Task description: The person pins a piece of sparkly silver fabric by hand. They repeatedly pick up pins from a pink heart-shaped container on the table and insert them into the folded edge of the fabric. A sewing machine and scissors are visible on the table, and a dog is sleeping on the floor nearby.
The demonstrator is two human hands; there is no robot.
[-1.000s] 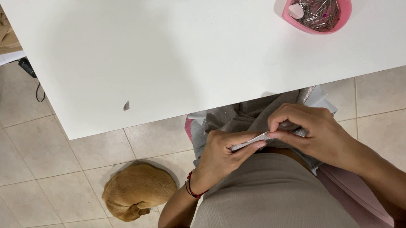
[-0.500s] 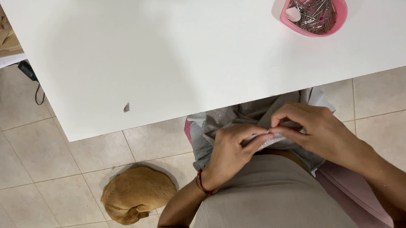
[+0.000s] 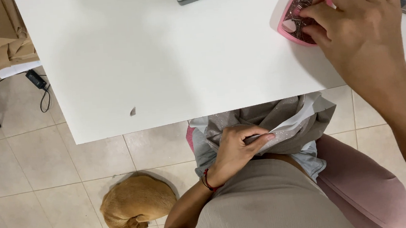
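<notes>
Step in hand: fetching a pin while the work is kept folded, as I judge it
Left hand (image 3: 235, 150): pinched shut on the fold of the shimmery grey fabric with a white paper strip (image 3: 282, 121), held in the lap just below the near edge of the white table (image 3: 159, 59)
Right hand (image 3: 356, 22): over the pink heart-shaped dish of metal pins (image 3: 284, 23) at the far right, fingertips down among them; whether a pin is gripped I cannot tell
Next move calls for: a fine pinch on a single pin, fold kept steady
Change from earlier frames: both hands were together on the fabric; now the right has left it for the dish
Nearby: a tan dog (image 3: 135, 203) curled on the tiled floor at the near left
</notes>
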